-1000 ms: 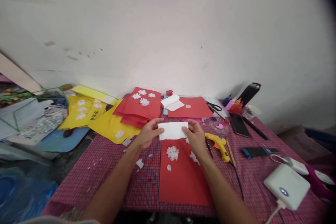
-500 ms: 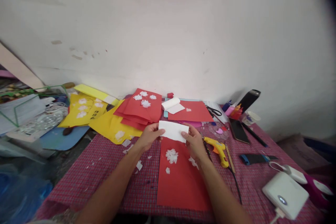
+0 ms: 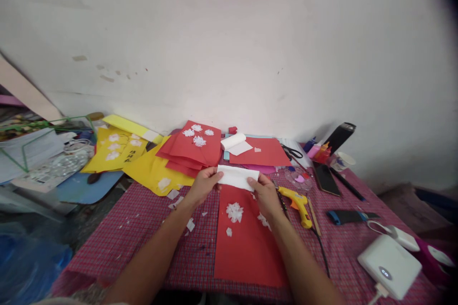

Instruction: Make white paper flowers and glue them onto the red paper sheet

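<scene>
White paper strip [image 3: 236, 177]: one, spanning the grip; left hand [image 3: 203, 184] pinching its left end, right hand [image 3: 265, 193] pinching its right. Below the grip: red sheet [image 3: 246, 257] bearing white paper flowers [image 3: 234, 212]. Right of it: yellow glue gun [image 3: 299, 204]. Beyond: white paper roll [image 3: 233, 141].

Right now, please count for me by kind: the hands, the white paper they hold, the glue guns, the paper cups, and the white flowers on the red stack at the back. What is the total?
Left hand and right hand: 2
White paper held: 1
Glue gun: 1
Paper cup: 1
White flowers on the red stack: 4
Total: 9
</scene>
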{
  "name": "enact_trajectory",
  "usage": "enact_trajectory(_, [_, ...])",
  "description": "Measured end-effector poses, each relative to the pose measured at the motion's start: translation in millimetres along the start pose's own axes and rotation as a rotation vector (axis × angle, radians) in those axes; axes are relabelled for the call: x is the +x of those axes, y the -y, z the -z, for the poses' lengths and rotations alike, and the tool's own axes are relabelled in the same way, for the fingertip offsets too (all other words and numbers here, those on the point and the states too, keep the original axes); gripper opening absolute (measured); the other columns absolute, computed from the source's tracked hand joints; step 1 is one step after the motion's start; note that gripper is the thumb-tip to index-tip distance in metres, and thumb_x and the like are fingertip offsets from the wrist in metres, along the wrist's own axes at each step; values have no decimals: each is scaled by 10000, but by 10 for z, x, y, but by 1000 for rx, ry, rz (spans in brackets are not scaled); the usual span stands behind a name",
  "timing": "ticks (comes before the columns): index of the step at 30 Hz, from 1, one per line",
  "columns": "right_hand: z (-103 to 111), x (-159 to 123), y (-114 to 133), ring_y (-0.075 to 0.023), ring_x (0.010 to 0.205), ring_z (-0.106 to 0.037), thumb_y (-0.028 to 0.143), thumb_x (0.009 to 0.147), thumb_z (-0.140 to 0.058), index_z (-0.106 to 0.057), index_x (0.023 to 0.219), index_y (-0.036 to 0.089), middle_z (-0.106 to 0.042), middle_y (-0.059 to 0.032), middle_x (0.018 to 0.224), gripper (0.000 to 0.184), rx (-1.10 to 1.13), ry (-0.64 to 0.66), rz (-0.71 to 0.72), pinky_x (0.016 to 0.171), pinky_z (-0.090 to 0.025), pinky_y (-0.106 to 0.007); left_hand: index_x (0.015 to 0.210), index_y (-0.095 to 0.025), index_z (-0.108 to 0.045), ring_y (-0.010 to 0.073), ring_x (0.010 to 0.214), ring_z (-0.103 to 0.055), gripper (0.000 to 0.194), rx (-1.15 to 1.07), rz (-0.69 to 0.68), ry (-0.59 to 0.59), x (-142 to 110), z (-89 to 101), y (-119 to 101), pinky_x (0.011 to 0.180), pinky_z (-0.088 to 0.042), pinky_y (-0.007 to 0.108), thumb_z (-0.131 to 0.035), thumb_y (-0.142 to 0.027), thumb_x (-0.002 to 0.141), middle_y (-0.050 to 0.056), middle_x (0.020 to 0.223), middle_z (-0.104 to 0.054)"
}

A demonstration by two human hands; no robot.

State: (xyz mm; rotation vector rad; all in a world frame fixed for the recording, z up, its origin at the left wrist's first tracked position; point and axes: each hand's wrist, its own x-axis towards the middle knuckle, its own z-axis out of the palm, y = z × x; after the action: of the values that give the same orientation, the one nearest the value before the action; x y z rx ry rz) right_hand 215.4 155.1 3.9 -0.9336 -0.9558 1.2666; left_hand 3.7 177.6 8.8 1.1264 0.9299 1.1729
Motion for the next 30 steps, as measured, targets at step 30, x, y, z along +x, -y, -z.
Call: enact_trajectory(30, [14, -18, 119, -98, 503, -508, 446, 814, -719, -640, 852, 221, -638, 30, 696, 241, 15, -36, 22, 456, -365, -211, 1040, -85, -742, 195, 726, -665, 477, -4, 206, 346, -168, -74, -103, 664, -492, 284, -817, -418, 707, 121, 904, -751])
